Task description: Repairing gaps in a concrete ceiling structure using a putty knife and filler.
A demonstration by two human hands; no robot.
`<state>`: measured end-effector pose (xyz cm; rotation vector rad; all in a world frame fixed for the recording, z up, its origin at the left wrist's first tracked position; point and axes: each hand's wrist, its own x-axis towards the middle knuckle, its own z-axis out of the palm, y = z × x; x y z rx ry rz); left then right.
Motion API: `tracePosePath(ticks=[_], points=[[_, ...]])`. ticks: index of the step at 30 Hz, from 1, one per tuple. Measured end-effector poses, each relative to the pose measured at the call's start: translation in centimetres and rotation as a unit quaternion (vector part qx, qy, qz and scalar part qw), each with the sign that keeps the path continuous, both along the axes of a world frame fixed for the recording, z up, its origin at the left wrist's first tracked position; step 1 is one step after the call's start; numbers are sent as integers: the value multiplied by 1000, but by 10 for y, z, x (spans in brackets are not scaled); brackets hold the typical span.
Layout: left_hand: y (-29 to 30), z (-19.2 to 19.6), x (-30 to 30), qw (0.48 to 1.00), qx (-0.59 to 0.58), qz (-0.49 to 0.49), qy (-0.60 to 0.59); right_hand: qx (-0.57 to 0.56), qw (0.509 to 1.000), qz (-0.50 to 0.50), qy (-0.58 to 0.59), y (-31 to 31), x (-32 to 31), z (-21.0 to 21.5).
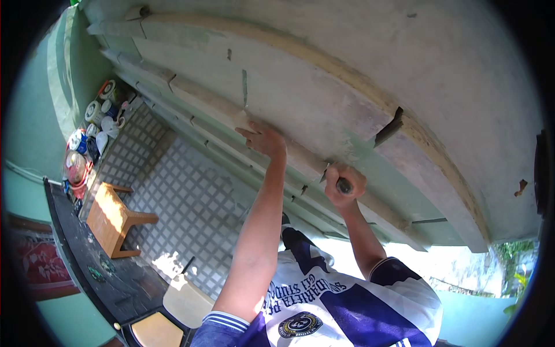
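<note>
My left hand [266, 140] reaches up to a pale wall ledge [202, 95], fingers stretched apart. By its fingertips is a small pale patch [241, 119]; I cannot tell whether it is a loose piece or part of the surface. Lower along the same ledge, my right hand [347, 184] is wrapped round a scraper [344, 185] with a dark, rounded handle end. A bit of its thin blade shows beside the fingers, close to the ledge; the rest is hidden by the hand.
Several parallel ledges cross the wall, one with a dark gap [388, 127]. Below lies a checkered tile floor [191, 191]. To the left stand a wooden stool [110, 217] and a cluster of paint cans and buckets [92, 113]. A chair [188, 301] is at the lower left.
</note>
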<state>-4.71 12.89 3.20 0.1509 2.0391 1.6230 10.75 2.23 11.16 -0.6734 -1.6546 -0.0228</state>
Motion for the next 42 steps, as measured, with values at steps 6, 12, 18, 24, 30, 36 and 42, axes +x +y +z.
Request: tracePosePath(ticks=[6,12,18,24,30,36,42], points=[[-5,2,2,1000,13,-9,-7,-108,992,57,-6,-46,17,-10],[-7,13,-1,997,-1,-63,-43,-213,973,-91,-2,-97,49,-27],[-47,0,9,921,94,-72,371,-212,953,-65,206,-140,61,-58],[-85,6,55,536,320,-386,679,-282,879,-65,379,-174,79,-55],[-88,2,43,684,200,-379,590,-277,807,-43,520,-194,100,-48],[-86,-18,35,764,78,-354,534,-299,764,-52,570,-219,107,-66],[-117,-28,3,625,111,-443,634,-342,726,-42,594,-226,103,-71]])
